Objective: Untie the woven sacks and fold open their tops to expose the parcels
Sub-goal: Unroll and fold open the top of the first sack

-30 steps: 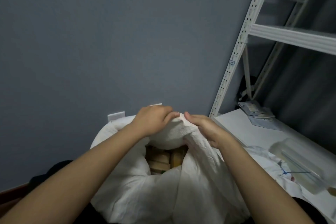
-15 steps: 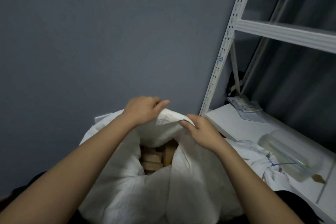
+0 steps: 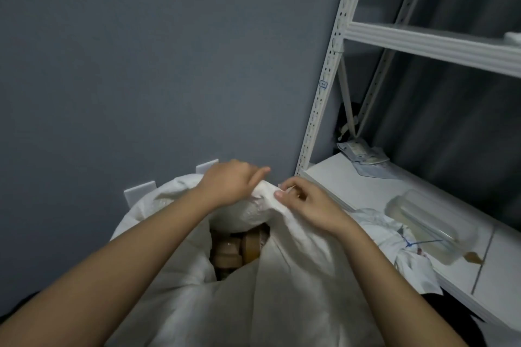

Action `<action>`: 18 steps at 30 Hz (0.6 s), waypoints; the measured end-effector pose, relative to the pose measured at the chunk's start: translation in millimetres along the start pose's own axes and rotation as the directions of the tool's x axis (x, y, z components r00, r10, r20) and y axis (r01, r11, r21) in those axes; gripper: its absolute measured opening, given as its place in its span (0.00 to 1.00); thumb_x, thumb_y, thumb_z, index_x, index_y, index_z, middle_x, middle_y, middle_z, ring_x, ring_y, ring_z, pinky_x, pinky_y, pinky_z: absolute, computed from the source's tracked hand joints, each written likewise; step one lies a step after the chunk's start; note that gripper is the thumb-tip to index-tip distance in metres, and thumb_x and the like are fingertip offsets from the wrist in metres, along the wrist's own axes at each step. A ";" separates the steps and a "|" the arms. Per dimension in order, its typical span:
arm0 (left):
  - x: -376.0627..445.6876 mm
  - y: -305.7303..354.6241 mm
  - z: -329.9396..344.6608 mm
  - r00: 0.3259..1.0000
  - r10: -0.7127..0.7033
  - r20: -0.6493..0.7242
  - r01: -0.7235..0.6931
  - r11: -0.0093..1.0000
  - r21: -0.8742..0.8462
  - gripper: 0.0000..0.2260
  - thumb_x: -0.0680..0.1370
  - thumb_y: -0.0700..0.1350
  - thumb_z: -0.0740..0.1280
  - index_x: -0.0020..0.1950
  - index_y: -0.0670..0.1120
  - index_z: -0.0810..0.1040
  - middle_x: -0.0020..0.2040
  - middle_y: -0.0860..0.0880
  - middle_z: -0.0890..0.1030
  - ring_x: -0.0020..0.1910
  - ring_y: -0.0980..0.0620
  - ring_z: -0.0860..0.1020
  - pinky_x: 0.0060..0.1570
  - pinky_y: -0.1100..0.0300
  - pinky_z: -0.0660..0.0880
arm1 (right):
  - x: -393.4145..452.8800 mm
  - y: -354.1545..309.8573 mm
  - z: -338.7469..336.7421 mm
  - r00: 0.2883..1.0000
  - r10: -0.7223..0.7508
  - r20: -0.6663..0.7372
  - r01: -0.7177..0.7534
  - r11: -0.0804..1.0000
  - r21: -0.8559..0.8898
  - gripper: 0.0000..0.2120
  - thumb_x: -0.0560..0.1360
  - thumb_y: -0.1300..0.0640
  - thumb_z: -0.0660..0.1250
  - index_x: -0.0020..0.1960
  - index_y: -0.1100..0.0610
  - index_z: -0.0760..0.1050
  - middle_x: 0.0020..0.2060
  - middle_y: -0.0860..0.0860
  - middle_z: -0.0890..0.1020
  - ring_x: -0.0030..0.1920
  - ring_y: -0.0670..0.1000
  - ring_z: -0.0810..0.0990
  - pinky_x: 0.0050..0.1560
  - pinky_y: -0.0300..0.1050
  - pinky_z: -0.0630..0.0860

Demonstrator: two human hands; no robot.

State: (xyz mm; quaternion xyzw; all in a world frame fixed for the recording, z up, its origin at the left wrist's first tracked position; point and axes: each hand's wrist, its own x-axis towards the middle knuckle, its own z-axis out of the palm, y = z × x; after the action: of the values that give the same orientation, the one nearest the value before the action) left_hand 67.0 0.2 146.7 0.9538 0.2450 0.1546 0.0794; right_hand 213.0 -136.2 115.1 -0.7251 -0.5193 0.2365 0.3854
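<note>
A large white woven sack (image 3: pixel 282 290) stands in front of me against the grey wall, its mouth partly open. Brown cardboard parcels (image 3: pixel 235 248) show in the dark gap of the opening. My left hand (image 3: pixel 228 184) grips the far rim of the sack from above, fingers curled into the fabric. Just to its right, my right hand (image 3: pixel 307 204) pinches the same rim between thumb and fingers. The two hands are close together at the top edge, with the fabric bunched between them.
A white metal shelving unit (image 3: pixel 324 93) stands to the right. Its lower shelf (image 3: pixel 352 186) carries a clear plastic bottle (image 3: pixel 431 222) lying on its side, crumpled white bags (image 3: pixel 389 231) with a blue tie, and grey pouches (image 3: pixel 363 156). Two white wall plates (image 3: pixel 139 194) sit behind the sack.
The view has shifted slightly. My hands have drawn closer together on the rim; the right hand has risen and now pinches the fabric edge beside the left hand.
</note>
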 end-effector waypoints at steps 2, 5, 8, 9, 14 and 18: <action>7.4 -9.9 -7.5 0.994 -0.109 -0.011 0.108 0.992 -0.065 0.26 0.81 0.62 0.49 0.31 0.46 0.68 0.33 0.49 0.74 0.43 0.44 0.76 0.40 0.56 0.67 | -4.3 8.3 3.4 0.986 -0.095 -0.139 0.051 0.954 -0.294 0.16 0.79 0.44 0.60 0.46 0.55 0.77 0.39 0.50 0.81 0.41 0.49 0.78 0.46 0.49 0.74; 7.4 0.1 4.0 0.973 0.217 -0.076 -0.216 0.976 0.024 0.23 0.80 0.63 0.50 0.44 0.47 0.76 0.44 0.49 0.78 0.49 0.47 0.76 0.46 0.55 0.70 | -5.5 9.2 1.0 0.998 -0.053 -0.019 0.052 0.998 -0.017 0.20 0.79 0.46 0.61 0.57 0.63 0.78 0.52 0.60 0.83 0.55 0.58 0.80 0.60 0.52 0.74; 9.3 12.1 12.1 0.981 0.195 0.022 -0.196 0.979 0.048 0.23 0.80 0.61 0.49 0.41 0.49 0.76 0.46 0.47 0.82 0.49 0.45 0.78 0.47 0.54 0.72 | -7.4 7.3 -9.6 0.999 -0.019 0.047 0.012 0.990 0.142 0.19 0.78 0.45 0.64 0.56 0.60 0.78 0.50 0.55 0.83 0.54 0.54 0.80 0.56 0.44 0.73; 15.8 6.7 7.7 0.996 0.083 0.023 -0.083 0.996 0.015 0.24 0.80 0.61 0.50 0.36 0.49 0.74 0.44 0.46 0.82 0.48 0.45 0.78 0.46 0.54 0.72 | -8.1 13.7 -10.0 0.999 -0.023 -0.036 0.022 0.999 -0.044 0.16 0.78 0.45 0.64 0.51 0.57 0.78 0.45 0.50 0.83 0.48 0.51 0.79 0.48 0.42 0.73; 20.7 11.3 10.1 0.966 0.258 -0.006 -0.258 0.963 -0.080 0.23 0.78 0.64 0.50 0.43 0.50 0.74 0.43 0.52 0.78 0.48 0.49 0.76 0.44 0.56 0.70 | -14.9 19.3 -13.1 0.988 -0.129 -0.081 0.115 0.980 -0.161 0.18 0.76 0.36 0.61 0.50 0.49 0.78 0.43 0.42 0.82 0.45 0.39 0.78 0.48 0.38 0.71; 30.7 24.1 12.9 0.992 0.118 0.036 -0.116 0.992 -0.055 0.24 0.80 0.61 0.51 0.34 0.47 0.73 0.33 0.51 0.76 0.41 0.47 0.76 0.40 0.56 0.69 | -22.5 20.2 -18.3 0.972 -0.089 -0.219 0.033 0.968 -0.247 0.15 0.76 0.44 0.66 0.52 0.56 0.79 0.46 0.53 0.83 0.44 0.48 0.77 0.44 0.43 0.70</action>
State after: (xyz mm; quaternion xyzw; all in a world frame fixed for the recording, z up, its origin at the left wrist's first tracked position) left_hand 107.5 -6.5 147.9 0.9670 0.1827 0.1465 0.1003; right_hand 230.3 -166.3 108.3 -0.7727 -0.5186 0.0742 0.3585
